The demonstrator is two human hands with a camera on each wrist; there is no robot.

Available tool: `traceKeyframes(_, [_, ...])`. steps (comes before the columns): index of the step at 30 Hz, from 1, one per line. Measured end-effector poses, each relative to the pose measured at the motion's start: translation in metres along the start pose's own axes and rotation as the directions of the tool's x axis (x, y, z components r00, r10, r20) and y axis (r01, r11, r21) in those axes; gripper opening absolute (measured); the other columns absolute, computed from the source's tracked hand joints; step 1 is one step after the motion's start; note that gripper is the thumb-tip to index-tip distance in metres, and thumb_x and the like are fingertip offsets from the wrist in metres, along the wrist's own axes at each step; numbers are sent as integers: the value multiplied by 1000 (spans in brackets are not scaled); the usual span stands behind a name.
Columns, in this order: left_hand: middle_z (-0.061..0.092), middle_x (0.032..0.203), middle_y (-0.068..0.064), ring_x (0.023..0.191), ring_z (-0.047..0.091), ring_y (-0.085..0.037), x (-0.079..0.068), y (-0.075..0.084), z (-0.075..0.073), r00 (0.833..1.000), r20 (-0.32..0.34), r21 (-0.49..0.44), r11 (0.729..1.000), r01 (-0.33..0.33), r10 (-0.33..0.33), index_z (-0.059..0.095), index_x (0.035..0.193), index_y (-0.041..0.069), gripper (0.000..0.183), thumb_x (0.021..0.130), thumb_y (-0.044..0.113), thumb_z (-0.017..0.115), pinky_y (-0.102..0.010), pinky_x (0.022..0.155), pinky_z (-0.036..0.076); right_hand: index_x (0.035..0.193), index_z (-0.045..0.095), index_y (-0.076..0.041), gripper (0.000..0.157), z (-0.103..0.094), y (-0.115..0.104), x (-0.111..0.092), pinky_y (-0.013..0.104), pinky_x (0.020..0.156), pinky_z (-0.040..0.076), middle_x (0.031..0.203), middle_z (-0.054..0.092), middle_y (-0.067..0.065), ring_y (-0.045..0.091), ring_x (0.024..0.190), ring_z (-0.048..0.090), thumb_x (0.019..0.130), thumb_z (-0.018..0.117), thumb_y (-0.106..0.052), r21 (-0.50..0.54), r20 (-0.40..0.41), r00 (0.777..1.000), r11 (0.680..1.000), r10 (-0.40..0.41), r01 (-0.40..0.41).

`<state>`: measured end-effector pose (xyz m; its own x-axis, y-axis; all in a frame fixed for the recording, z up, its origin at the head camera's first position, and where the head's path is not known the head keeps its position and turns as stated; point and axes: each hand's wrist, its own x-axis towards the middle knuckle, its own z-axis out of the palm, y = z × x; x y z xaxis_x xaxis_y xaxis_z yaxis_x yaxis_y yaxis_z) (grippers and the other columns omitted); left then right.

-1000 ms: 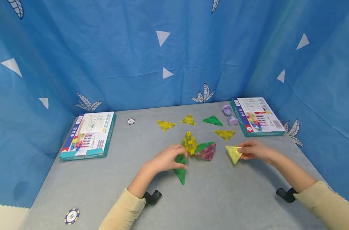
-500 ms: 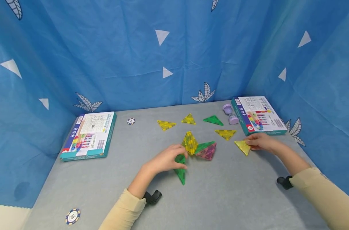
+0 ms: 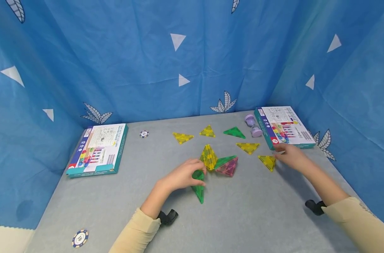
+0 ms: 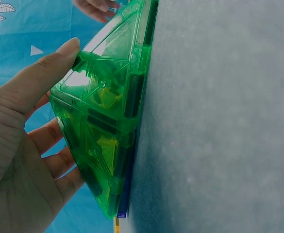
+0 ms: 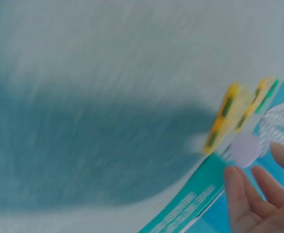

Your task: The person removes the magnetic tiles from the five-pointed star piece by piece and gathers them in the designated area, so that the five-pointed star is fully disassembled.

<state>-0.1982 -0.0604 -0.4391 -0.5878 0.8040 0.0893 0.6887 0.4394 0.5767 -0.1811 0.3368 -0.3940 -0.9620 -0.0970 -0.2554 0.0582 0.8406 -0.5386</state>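
The left hand (image 3: pixel 186 174) grips a translucent green plastic triangular piece (image 3: pixel 198 193) between the thumb, on its near edge, and the fingers behind it. From where I stand, the piece's long axis runs fore and aft, away from the person; its narrow tip points back toward the person, just to the right of the left wrist. The left wrist view shows its long edge lying along the grey tabletop (image 3: pixel 147 196).

The right hand (image 3: pixel 288 156) is well apart from the left. It grips nothing; its thumb and fingers stand separated. A flat translucent yellow triangular tile (image 3: pixel 267 162) lies just left of its fingertips, one corner pointing toward the person and its longer side facing away. Contact between fingertips and tile cannot be determined.

Just beyond the left fingertips stands a faceted yellow plastic form (image 3: pixel 209 157), its top pointed. To its right, between the hands, sits a faceted green-and-pink plastic form (image 3: pixel 228 167).

Ahead of the right hand, a white-and-teal cardboard box (image 3: pixel 283 126) lies near its fingers, with a purple hourglass-shaped object (image 3: pixel 253 125) beside the box. A second yellow triangular tile (image 3: pixel 248 148) lies ahead and left of that hand.
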Motion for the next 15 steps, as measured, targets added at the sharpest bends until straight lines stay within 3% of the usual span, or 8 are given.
traceKeyframes(3, [55,109,8,110,48,-14,-2,0,0,1000,-2,-1,1000,5,-5,62,101,16,32,78,33,75,-34,96,40,124,52,8,38,16,-20,-9,39,72,52,103,61,23,32,89,57,91,57,-11,13,-80,991,994,-106,107])
traceKeyframes(6, [55,109,8,109,48,-13,-3,0,-1,1000,-4,-8,1000,7,-7,62,101,15,32,78,33,75,-34,95,40,118,58,4,30,43,-47,-19,30,65,50,89,63,10,18,79,57,90,60,-6,43,-97,963,966,-250,255])
traceKeyframes(11, [55,109,8,107,49,-13,-3,1,0,1000,-11,-10,1000,0,0,62,101,15,31,78,31,76,-34,95,40,112,62,-2,24,95,-95,-30,25,64,50,86,64,0,8,76,58,89,62,-10,138,57,905,901,-422,412])
traceKeyframes(15, [54,108,9,106,49,-12,-1,1,1,1000,-15,0,1000,1,-1,62,101,17,32,78,35,74,-34,93,41,112,61,-4,25,130,-120,-27,25,64,51,89,63,-2,11,79,60,90,63,-14,264,185,878,883,-441,388])
